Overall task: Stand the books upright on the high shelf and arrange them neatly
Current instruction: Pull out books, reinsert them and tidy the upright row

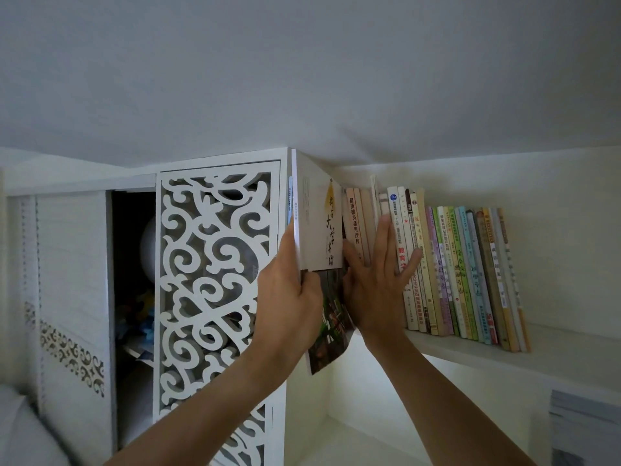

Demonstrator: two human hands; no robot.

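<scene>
White card covers are what the fingers meet first: the left hand [289, 297] curls its thumb and fingers round the lower edge of a large white book with brush calligraphy [319, 223], clamping it upright at the left end of the high shelf [470, 351], against the cabinet side. A thinner book with a green photographic cover [331, 317] hangs below it, past the shelf's front edge, apparently caught in the same grip. The right hand [379, 280] lies flat, fingers straight and spread, pressed on the spines of the standing row of books [453, 270], its thumb tucked toward the gap beside the white book. The row runs from this gap toward the right end of the shelf and leans slightly. Probable step: holding the row back while the held books are slid into the gap. Risks, as judged: the green-covered book could slip from the pinch and drop, since it has no support beneath; releasing the flat hand could let the leaning row topple into the gap; the tall white book sits close under the ceiling [302, 79], leaving little room to tilt it in. Left of the shelf stands a white cabinet with a fretwork scroll door [215, 280], partly open on dim contents.
</scene>
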